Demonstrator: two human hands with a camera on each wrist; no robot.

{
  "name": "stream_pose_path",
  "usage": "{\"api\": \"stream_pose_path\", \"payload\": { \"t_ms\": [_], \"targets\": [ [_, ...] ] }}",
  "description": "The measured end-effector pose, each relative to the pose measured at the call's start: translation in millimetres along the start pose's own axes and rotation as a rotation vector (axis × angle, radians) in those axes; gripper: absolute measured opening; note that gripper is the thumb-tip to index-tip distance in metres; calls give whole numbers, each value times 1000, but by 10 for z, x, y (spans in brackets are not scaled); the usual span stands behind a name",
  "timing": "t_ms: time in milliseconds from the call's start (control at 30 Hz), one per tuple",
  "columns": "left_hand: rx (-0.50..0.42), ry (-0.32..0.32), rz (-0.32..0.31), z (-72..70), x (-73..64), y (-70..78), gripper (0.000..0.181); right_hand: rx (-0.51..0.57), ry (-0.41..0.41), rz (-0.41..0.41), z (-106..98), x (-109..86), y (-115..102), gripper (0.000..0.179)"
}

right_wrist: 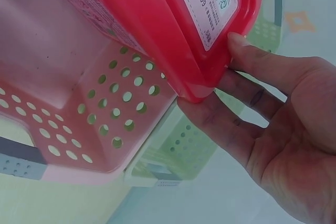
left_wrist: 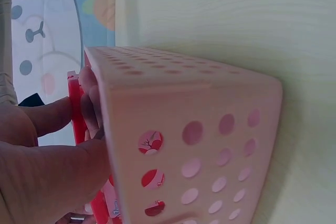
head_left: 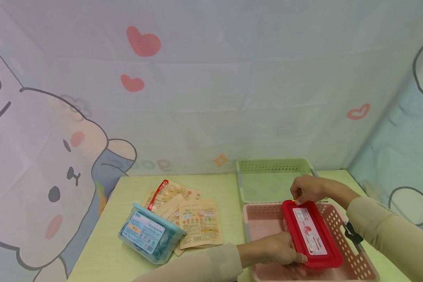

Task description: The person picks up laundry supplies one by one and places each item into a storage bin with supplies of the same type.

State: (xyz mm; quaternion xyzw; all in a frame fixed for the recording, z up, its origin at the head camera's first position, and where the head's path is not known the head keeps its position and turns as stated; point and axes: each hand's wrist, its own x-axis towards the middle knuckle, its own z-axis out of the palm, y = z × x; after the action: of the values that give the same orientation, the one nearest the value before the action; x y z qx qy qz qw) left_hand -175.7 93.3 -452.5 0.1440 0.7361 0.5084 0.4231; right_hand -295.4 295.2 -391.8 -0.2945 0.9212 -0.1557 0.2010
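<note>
A box with a red lid (head_left: 309, 234) and a white label is tilted in the mouth of the pink basket (head_left: 264, 213). At its near end my left hand (head_left: 273, 248) grips the lid's rim, thumb on top and fingers beneath. My right hand (head_left: 308, 188) pinches the far end of the same lid. Seen from the right wrist, that thumb lies on the red lid (right_wrist: 210, 56) and the fingers are under its edge. Through the holes of the pink basket (left_wrist: 210, 108), parts of the box show in the left wrist view.
Behind the pink basket stands a green basket (head_left: 275, 188). On the table's left lie a teal lidded box (head_left: 151, 235), tilted against several beige pouches (head_left: 201, 223), one with a red edge. A printed cloth (head_left: 211, 86) hangs behind the table (head_left: 102, 250).
</note>
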Motion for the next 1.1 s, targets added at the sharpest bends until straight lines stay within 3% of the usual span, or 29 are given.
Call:
{"api": "stream_pose_path", "payload": {
  "t_ms": [467,800,1100],
  "targets": [
    [-1,-3,-29,10,-9,-3,7,-12,-6,7,40,52,6,20],
    [5,13,10,15,-17,-5,6,-18,25,-19,14,26,-20,20],
    [16,42,14,34,-27,-1,7,38,49,-32,23,-16,29,16]
  ]
}}
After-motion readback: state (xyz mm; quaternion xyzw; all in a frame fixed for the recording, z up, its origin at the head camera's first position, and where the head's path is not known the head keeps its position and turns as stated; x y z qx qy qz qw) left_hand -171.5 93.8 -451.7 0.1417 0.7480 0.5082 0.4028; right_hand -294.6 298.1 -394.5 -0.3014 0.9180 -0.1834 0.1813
